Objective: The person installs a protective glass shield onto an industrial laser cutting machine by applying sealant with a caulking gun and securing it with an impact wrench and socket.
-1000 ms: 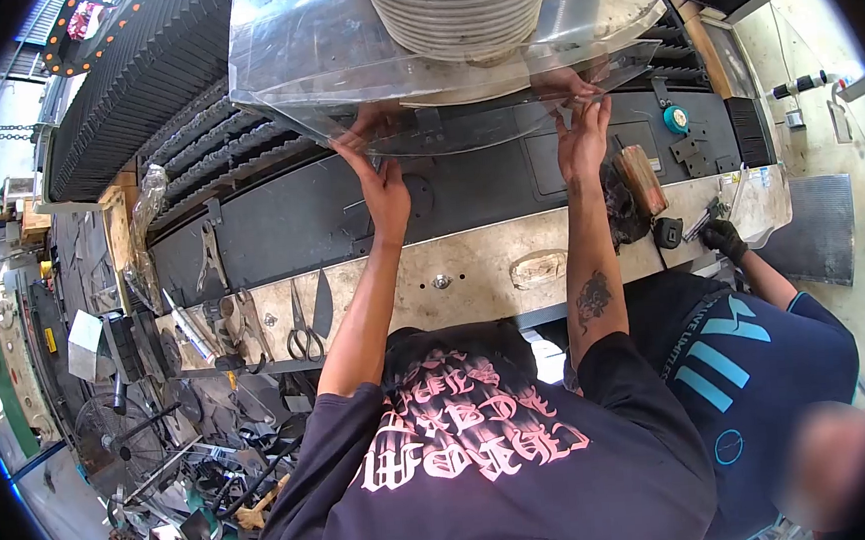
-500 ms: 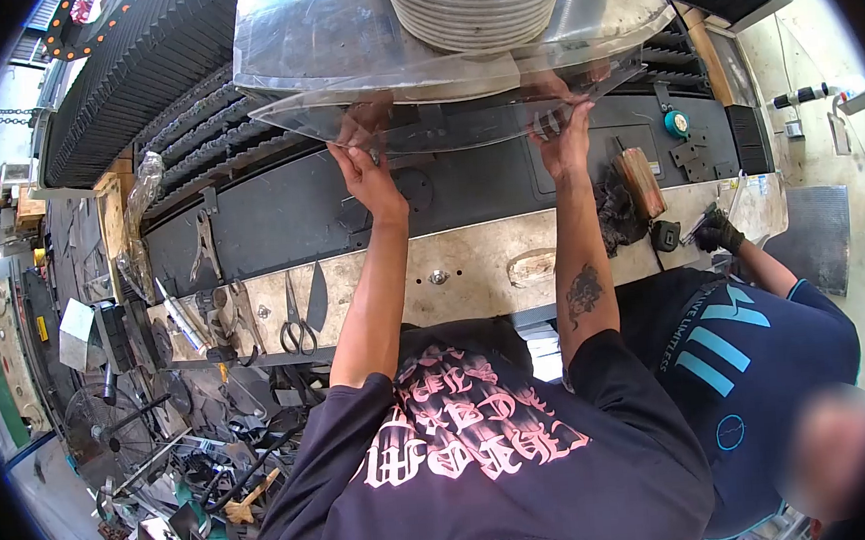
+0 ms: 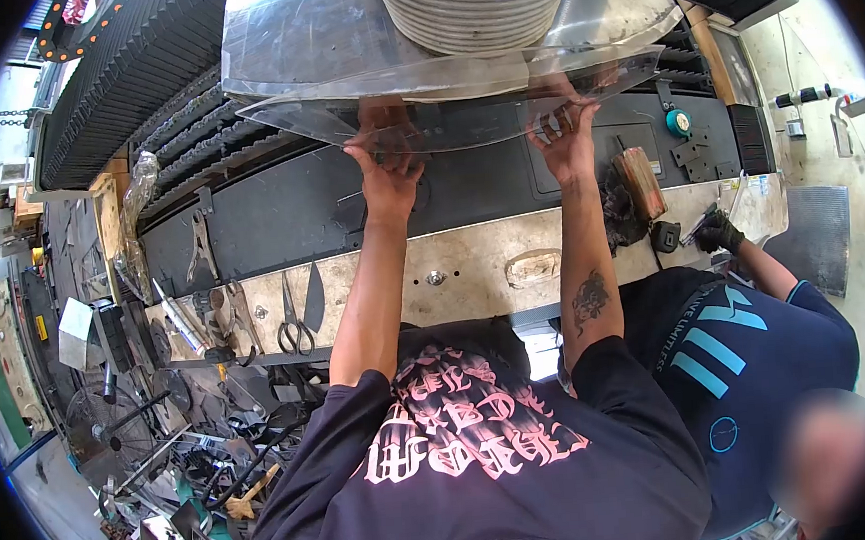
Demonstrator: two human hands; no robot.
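A clear, bendy sheet (image 3: 463,127) hangs bowed in front of a large clear-covered machine head with a ribbed pale hose (image 3: 479,6). My left hand (image 3: 387,168) holds its lower edge left of centre, thumb on the near side and fingers behind, seen through the sheet. On the right, my right hand (image 3: 566,138) grips the same edge, its fingers showing through the plastic. Both arms reach forward over a dark metal surface (image 3: 298,214).
On the pale ledge (image 3: 482,266) lie scissors (image 3: 294,328), pliers (image 3: 242,318), a tube (image 3: 184,327) and a black tape measure (image 3: 665,237). A wooden-handled brush (image 3: 639,180) and teal tape (image 3: 678,123) lie right. A co-worker's gloved hand (image 3: 719,233) holds a tool. Scrap (image 3: 196,477) fills the lower left.
My left hand has shifted slightly right and turned, its fingers now behind the sheet. The sheet's left end has moved a little left. My right hand is nearly unchanged.
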